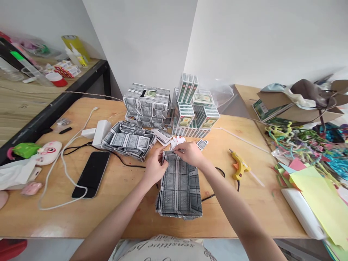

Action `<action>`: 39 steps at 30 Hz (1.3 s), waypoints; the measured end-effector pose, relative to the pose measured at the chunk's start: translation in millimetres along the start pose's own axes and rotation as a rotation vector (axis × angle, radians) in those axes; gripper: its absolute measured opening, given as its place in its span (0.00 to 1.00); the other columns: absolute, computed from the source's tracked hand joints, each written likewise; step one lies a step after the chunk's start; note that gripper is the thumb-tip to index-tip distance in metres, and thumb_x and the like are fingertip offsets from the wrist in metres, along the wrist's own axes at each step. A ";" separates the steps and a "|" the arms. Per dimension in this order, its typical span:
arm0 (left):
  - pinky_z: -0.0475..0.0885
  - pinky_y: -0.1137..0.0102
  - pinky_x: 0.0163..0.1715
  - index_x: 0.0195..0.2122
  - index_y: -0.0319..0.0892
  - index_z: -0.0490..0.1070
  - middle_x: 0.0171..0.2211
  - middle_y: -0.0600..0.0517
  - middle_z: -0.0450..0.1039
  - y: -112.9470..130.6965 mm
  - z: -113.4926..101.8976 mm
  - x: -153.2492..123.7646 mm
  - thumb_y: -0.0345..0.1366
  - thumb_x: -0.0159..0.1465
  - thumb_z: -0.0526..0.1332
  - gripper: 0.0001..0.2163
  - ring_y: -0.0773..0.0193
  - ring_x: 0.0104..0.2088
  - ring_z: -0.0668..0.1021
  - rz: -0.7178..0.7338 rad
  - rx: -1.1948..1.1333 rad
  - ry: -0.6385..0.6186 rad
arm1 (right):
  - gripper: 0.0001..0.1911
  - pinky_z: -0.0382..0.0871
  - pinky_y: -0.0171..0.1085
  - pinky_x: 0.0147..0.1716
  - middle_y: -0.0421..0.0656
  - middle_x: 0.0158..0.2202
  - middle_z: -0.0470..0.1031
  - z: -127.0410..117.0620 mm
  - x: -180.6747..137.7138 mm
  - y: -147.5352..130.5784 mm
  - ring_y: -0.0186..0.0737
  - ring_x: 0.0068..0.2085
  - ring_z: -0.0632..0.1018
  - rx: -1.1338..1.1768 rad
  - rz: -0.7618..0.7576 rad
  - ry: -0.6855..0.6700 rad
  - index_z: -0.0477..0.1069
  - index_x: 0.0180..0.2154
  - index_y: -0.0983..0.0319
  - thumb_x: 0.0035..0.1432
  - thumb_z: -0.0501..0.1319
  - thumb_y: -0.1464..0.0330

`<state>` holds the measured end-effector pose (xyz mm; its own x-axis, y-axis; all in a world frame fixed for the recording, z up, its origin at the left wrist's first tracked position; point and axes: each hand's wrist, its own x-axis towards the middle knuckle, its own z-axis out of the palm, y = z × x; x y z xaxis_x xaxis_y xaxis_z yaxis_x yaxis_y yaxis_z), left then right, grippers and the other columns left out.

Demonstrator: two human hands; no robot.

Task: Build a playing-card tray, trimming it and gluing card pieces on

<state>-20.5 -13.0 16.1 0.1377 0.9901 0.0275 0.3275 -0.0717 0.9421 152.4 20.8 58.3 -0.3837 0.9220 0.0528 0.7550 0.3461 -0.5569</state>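
Observation:
A flat woven panel of folded playing cards (179, 190) lies on the wooden table (130, 214) in front of me. My left hand (154, 167) pinches its far left corner with fingers closed. My right hand (190, 153) is closed on the panel's far edge, pressing a folded card there. Just beyond sit a few loose cards (178, 140). A tray-shaped piece of woven cards (127, 140) rests to the left of my hands.
Stacked card decks (146, 103) and boxed decks (197, 108) stand at the back. A black phone (91, 173) with a white cable and charger (101, 132) lies left. A yellow glue gun (239, 166) lies right, with coloured paper (320, 195) and pipe cleaners (299, 145) beyond.

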 end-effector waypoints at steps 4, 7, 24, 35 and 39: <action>0.72 0.67 0.40 0.49 0.42 0.66 0.39 0.49 0.74 -1.5 -1.1 1.1 0.26 0.53 0.56 0.21 0.61 0.37 0.77 0.025 0.111 0.002 | 0.09 0.65 0.32 0.37 0.43 0.34 0.78 5.2 -4.7 1.9 0.35 0.34 0.76 0.017 -0.032 0.006 0.75 0.34 0.63 0.54 0.56 0.74; 0.71 0.67 0.37 0.46 0.42 0.69 0.37 0.51 0.74 1.5 -3.0 3.9 0.27 0.52 0.57 0.18 0.61 0.34 0.76 0.045 0.207 0.009 | 0.08 0.65 0.32 0.36 0.44 0.33 0.77 8.0 -7.4 1.8 0.35 0.34 0.75 -0.015 -0.069 0.010 0.73 0.33 0.64 0.54 0.56 0.75; 0.70 0.68 0.35 0.38 0.42 0.73 0.35 0.52 0.75 8.1 -3.8 9.7 0.26 0.52 0.56 0.13 0.63 0.32 0.75 0.083 0.304 0.002 | 0.06 0.61 0.31 0.30 0.44 0.30 0.75 15.9 -8.8 2.6 0.35 0.31 0.74 -0.110 -0.067 0.010 0.71 0.33 0.63 0.55 0.56 0.73; 0.70 0.69 0.39 0.38 0.41 0.73 0.38 0.50 0.75 7.9 -6.6 11.6 0.26 0.54 0.55 0.13 0.61 0.38 0.76 0.109 0.282 -0.042 | 0.06 0.63 0.32 0.31 0.42 0.30 0.77 19.6 -8.4 4.7 0.37 0.32 0.76 -0.085 0.001 0.035 0.72 0.31 0.61 0.55 0.56 0.72; 0.70 0.70 0.37 0.41 0.41 0.73 0.38 0.50 0.76 7.5 -8.9 8.8 0.28 0.56 0.55 0.13 0.63 0.34 0.76 0.075 0.301 -0.031 | 0.08 0.67 0.33 0.36 0.41 0.34 0.77 15.5 -11.3 8.9 0.36 0.35 0.76 0.118 0.009 0.021 0.72 0.35 0.60 0.53 0.57 0.75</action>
<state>-25.2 -3.8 26.4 0.1990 0.9769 0.0782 0.5770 -0.1813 0.7964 155.2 10.7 39.9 -0.3647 0.9289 0.0638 0.6903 0.3158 -0.6510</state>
